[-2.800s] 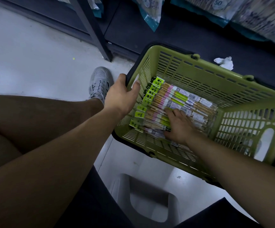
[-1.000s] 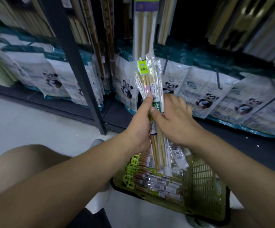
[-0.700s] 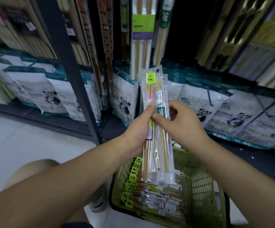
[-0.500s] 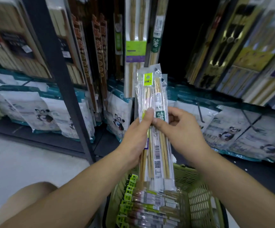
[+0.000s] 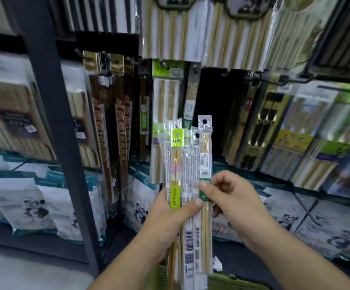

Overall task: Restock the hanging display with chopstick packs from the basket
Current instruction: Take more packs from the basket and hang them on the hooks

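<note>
Left hand (image 5: 170,222) grips clear-plastic chopstick pack bundle (image 5: 182,164); right hand (image 5: 232,197) pinches green-banded pack (image 5: 205,155) loose; next, likely hang it by punched hole (image 5: 204,121).

Grips an upright bundle of long clear-plastic chopstick packs (image 5: 187,174) in the left hand (image 5: 170,218), thumb laid across the front. Pinches the rightmost pack (image 5: 205,155) (clear sleeve, pale bamboo sticks, green band) between thumb and forefinger of the right hand (image 5: 232,197), its punched top standing higher than the rest. Faces a hanging display of packaged chopsticks (image 5: 167,95) on dark hooks. Takes in a dark metal shelf upright (image 5: 52,122) at left, white panda-printed bags (image 5: 34,206) below, and, at the bottom edge, an olive-green plastic basket rim (image 5: 232,283).
</note>
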Available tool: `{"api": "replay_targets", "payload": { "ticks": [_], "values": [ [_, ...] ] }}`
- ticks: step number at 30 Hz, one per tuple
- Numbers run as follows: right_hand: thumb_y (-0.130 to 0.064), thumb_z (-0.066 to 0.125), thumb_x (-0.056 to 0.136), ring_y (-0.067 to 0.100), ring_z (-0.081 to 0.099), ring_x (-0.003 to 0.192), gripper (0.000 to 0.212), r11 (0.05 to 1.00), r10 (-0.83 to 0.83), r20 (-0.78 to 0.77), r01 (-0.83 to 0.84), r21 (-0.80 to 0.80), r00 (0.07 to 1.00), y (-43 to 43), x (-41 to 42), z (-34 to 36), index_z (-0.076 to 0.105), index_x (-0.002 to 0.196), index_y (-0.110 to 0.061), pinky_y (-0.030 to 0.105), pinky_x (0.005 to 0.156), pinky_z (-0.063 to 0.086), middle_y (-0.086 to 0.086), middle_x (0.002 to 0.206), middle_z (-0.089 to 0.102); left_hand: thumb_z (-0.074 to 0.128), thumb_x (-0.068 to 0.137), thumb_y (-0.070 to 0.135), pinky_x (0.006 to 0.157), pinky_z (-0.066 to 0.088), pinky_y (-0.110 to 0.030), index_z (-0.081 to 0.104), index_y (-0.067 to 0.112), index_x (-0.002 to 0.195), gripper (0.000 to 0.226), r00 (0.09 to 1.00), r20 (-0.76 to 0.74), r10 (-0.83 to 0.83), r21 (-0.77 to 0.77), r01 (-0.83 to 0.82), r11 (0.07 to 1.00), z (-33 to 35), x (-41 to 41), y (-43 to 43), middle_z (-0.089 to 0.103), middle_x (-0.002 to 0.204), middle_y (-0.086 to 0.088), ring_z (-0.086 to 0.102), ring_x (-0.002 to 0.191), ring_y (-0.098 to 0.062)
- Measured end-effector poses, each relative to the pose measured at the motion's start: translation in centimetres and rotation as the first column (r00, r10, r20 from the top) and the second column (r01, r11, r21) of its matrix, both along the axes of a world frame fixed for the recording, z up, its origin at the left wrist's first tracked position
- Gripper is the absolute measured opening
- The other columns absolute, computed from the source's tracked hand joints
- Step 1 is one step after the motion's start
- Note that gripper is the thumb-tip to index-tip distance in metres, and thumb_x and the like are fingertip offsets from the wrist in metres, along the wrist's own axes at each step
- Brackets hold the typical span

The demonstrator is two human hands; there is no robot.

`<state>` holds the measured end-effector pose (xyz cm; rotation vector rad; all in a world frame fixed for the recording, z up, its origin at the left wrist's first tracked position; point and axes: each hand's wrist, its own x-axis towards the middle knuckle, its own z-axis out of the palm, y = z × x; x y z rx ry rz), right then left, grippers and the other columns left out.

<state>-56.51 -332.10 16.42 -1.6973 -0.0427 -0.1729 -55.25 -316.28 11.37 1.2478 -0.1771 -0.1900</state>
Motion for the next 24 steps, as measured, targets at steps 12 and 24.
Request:
{"api": "replay_targets", "payload": {
  "ticks": [12,24],
  "values": [
    [-0.044,0.080,0.078,0.011,0.064,0.071,0.034,0.995,0.073,0.075,-0.068,-0.073,0.995,1.4,2.5,3.6,0.072,0.095,-0.016,0.025,0.060,0.053,0.002,0.078,0.070,0.086,0.068,0.017,0.074,0.058,-0.022,0.066,0.017,0.117,0.054,0.993,0.114,0.018,0.015,-0.020,1.000,1.8,1.8,1.4,0.080,0.102,-0.003,0.077,0.095,-0.018],
    [-0.026,0.068,0.098,0.020,0.060,0.070,0.013,0.994,0.030,0.240,-0.003,-0.109,0.970,3.0,7.4,11.0,0.073,0.088,-0.019,0.032,0.060,0.054,0.009,0.078,0.067,0.090,0.060,0.030,0.061,0.055,-0.010,0.065,0.026,0.113,0.059,0.991,0.061,0.123,0.003,-0.123,0.992,2.4,2.4,2.5,0.080,0.094,0.012,0.076,0.084,-0.005]
  ]
}}
